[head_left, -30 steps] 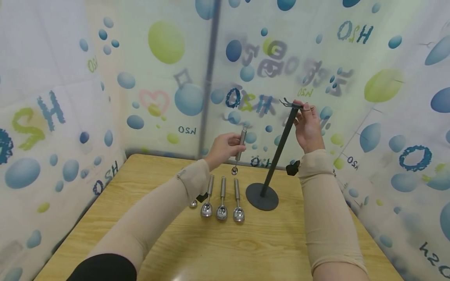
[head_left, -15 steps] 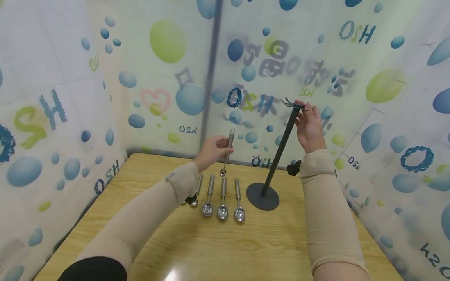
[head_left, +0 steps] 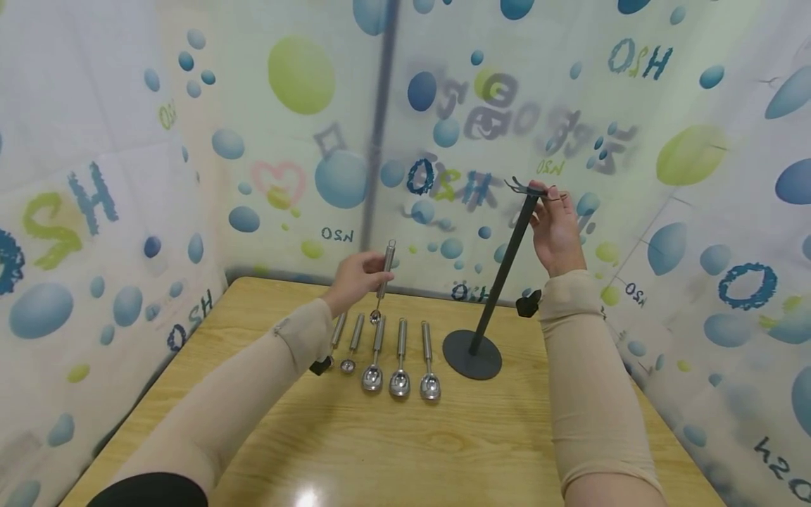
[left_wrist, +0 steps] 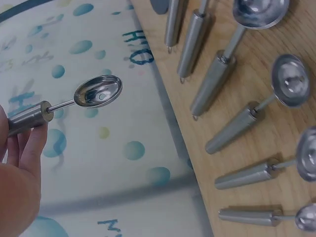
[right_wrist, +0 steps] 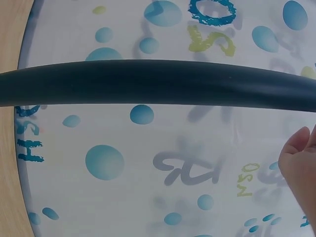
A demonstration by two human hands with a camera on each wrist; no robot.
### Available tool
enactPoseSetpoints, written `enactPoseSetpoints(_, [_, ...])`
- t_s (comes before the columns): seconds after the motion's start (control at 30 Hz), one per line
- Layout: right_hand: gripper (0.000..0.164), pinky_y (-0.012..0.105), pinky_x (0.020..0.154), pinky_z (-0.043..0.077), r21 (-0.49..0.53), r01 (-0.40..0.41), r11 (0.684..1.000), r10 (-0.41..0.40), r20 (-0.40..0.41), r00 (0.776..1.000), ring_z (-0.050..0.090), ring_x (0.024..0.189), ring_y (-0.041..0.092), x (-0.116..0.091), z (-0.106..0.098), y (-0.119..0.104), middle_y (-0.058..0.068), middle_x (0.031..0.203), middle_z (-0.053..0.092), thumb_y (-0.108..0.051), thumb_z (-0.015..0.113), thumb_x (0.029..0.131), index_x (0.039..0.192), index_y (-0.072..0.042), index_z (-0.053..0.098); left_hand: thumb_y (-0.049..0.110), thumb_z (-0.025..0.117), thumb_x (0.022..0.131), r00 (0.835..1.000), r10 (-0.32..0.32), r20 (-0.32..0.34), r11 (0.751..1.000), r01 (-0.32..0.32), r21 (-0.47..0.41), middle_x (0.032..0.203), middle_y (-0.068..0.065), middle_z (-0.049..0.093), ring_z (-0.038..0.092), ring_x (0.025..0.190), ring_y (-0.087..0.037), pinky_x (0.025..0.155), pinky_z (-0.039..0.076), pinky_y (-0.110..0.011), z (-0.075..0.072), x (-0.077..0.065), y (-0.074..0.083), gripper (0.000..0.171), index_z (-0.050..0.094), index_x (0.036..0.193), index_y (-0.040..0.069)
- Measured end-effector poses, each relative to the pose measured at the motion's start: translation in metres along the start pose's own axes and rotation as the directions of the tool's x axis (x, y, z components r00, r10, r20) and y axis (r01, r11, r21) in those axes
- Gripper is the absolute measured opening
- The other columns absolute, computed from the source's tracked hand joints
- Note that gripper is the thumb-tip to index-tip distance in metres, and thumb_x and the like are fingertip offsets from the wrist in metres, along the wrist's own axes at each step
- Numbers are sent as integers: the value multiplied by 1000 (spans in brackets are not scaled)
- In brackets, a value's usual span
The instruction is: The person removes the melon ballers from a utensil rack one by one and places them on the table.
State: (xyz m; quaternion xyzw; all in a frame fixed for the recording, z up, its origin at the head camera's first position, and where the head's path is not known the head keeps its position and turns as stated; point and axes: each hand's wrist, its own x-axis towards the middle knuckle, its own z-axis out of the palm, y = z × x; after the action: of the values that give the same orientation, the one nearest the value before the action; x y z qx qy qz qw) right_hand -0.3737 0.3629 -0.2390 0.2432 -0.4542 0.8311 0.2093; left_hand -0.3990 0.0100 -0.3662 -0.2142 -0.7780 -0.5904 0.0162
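Note:
My left hand (head_left: 355, 282) pinches a small metal scoop (head_left: 388, 260) by its cylindrical handle, bowl downward, above the back of the table. In the left wrist view the scoop's shiny oval bowl (left_wrist: 98, 91) shows a small round spot in its middle. At the right, my right hand (head_left: 557, 236) holds the top of a black stand (head_left: 507, 267) beside its thin curved hooks (head_left: 518, 186). The stand's pole leans to the right in the head view. Several similar metal scoops (head_left: 401, 345) lie in a row, handles toward the back; the leftmost is partly hidden by my left wrist.
The stand's round base (head_left: 472, 362) sits on the wooden table (head_left: 405, 451), right of the scoop row. Printed curtains (head_left: 298, 141) close in the back and both sides. My left forearm (head_left: 228, 394) reaches across the table's left side.
My left hand has moved left and slightly down with the scoop, away from the stand, uncovering more scoops on the table. My right hand stays at the stand's top.

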Motion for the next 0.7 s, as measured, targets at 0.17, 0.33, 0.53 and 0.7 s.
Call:
enactPoseSetpoints(0.17, [19,31,81,36,-2,-1,1000,1,4,1000,55,89,21,0,0,0,2,110,74,-21,53,105,89,-11,56,17,75,94,1000,-5,-2,1000,5,16,121,-10,70,67,109,-25,86,59,-36,-12,-6,-9,38,66,129,8])
enactPoseSetpoints(0.33, [20,31,81,36,1,-8,1000,8,-2,1000,55,90,21,0,0,-1,2,111,73,-21,52,106,90,-10,54,19,76,94,1000,-23,-14,999,23,27,120,-10,70,67,109,-25,87,59,-37,-26,-11,-21,39,66,129,7])
enactPoseSetpoints(0.53, [19,31,81,36,20,-17,1000,17,-5,1000,54,90,22,0,1,-1,4,111,73,-20,53,106,91,-9,54,19,75,94,999,-46,-23,999,46,15,124,-16,68,67,110,-27,85,59,-37,-46,-14,-39,45,63,134,3])
enactPoseSetpoints(0.7, [15,31,80,36,23,-14,1000,14,-2,1000,54,90,22,-1,2,-1,4,111,73,-20,55,105,93,-10,54,15,73,96,996,-79,-36,997,78,-17,125,-21,66,65,114,-35,86,59,-39,-62,-20,-53,48,59,139,0])
